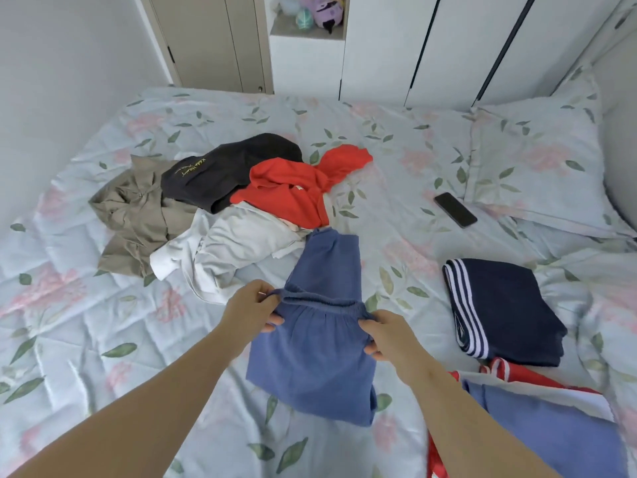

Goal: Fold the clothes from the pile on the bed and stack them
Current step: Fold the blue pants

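While left hand (255, 308) and right hand (386, 336) pinch the waistband, it's fold time!
Each grips one end of the blue elastic-waisted garment (320, 360), its cloth trailing onto the floral quilted bed (103, 339); I'd pull the band taut (no twist), lay it flat, then halve it, clear of the pile of khaki, black, red and white clothes (224, 236) and the folded navy white-striped garment (506, 312) at right.

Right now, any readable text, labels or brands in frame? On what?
Nothing can be quoted with confidence.
Yellow-green script on the black garment: upside down, too small to read.
White tag on the red garment: too blurred to read.
No text visible on the blue shorts or the dark phone.
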Demonstrator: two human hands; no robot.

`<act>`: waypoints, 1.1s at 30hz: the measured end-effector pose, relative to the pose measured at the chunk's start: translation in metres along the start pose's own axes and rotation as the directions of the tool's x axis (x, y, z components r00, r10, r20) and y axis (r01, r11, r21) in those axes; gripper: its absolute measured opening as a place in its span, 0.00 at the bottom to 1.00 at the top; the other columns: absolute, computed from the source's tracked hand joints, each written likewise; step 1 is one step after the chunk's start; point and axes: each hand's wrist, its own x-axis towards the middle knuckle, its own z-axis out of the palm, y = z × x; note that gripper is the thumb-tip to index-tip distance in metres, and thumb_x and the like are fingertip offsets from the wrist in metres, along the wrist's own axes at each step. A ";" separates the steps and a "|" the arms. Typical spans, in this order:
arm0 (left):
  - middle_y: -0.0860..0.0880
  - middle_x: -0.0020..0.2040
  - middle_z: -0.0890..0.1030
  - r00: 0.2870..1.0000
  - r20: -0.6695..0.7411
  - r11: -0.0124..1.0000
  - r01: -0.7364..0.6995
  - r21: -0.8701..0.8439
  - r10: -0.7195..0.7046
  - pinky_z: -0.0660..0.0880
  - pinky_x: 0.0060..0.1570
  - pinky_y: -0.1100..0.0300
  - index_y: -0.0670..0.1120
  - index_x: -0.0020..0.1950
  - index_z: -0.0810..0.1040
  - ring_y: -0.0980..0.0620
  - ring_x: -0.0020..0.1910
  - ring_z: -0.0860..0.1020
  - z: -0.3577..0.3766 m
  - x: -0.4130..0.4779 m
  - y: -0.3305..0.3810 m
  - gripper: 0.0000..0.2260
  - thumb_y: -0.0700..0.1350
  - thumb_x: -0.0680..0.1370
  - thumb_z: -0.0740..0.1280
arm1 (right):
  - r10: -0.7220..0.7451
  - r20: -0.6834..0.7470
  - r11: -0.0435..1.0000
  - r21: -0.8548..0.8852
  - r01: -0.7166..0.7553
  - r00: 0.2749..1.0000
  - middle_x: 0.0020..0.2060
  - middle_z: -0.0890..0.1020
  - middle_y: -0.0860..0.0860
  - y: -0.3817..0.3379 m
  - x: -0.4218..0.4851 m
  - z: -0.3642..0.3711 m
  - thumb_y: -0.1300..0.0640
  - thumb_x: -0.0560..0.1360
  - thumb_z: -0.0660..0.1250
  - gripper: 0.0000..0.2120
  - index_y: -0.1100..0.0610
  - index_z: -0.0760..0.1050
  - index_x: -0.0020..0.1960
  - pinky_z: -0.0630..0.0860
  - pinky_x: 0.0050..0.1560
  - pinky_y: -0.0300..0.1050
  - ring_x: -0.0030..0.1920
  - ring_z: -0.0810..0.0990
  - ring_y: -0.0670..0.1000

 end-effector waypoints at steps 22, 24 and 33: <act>0.53 0.78 0.39 0.789 0.596 0.145 -0.579 0.803 -0.149 0.48 0.73 0.49 0.52 0.78 0.43 0.49 0.77 0.40 0.062 0.101 -0.205 0.39 0.59 0.76 0.63 | -0.075 0.268 0.382 -0.882 0.276 0.960 0.77 0.46 0.47 0.163 0.119 0.069 0.47 0.77 0.63 0.37 0.44 0.43 0.77 0.53 0.73 0.52 0.77 0.48 0.54; 0.51 0.78 0.41 0.792 0.608 0.109 -0.601 0.792 -0.052 0.47 0.73 0.48 0.52 0.78 0.44 0.48 0.77 0.41 0.060 0.101 -0.215 0.37 0.58 0.77 0.62 | -0.189 0.266 0.335 -0.887 0.316 0.945 0.76 0.58 0.53 0.169 0.120 0.071 0.53 0.73 0.70 0.35 0.47 0.58 0.76 0.61 0.70 0.57 0.74 0.59 0.59; 0.44 0.54 0.82 0.706 0.647 0.182 -0.703 0.687 0.287 0.80 0.43 0.51 0.41 0.56 0.81 0.42 0.53 0.81 0.065 0.088 -0.195 0.17 0.31 0.69 0.72 | -0.348 0.202 0.441 -0.826 0.350 0.915 0.69 0.71 0.48 0.188 0.116 0.058 0.66 0.77 0.58 0.23 0.54 0.68 0.71 0.61 0.66 0.46 0.72 0.65 0.52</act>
